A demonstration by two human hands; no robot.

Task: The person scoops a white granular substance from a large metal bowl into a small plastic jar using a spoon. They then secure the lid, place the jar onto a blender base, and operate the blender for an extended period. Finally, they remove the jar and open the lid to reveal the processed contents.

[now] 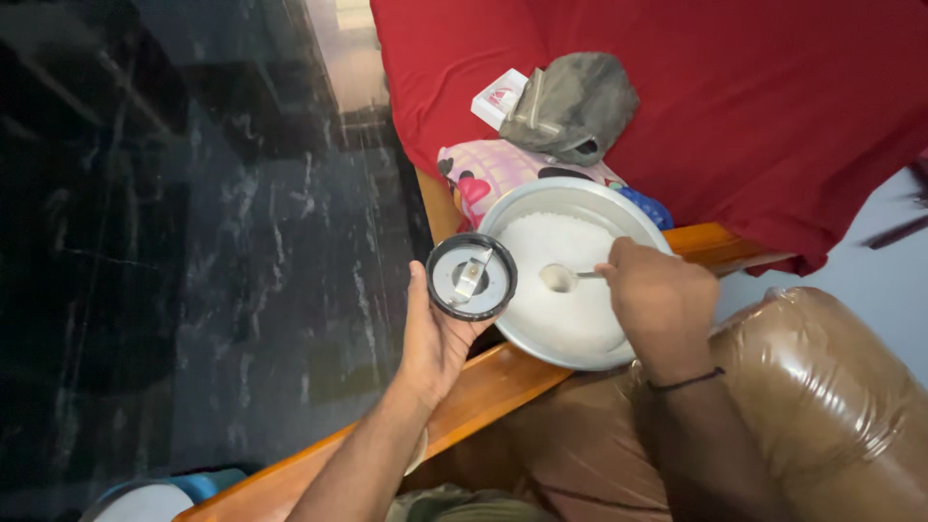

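Left hand holds a small round grinder jar upright from below, fingers wrapped around its far side, mouth facing up and metal blade visible inside. Right hand has fingers closed around the handle of a spoon, its bowl heaped with white grains, just above the steel pan.

Step in hand looks like spooning grains from pan to jar. To do it well: keep the spoon level, keep the jar rim touching or just beside the pan's left rim so spills fall back in, tip slowly over the centre of the jar, clear of the blade. The jar mouth is narrow, so smaller loads are probably safer.

The pan is wide, shallow, dull silver, filled with coarse white grains, likely rice or sugar; cannot tell which. It rests on the wooden sofa arm, near its far end, overhanging toward the brown plastic-wrapped cushion. The jar has a black rim and grey inside, looks empty. Behind the pan: red cloth, grey pouch, small white box, patterned pink fabric. Dark marble floor at left.
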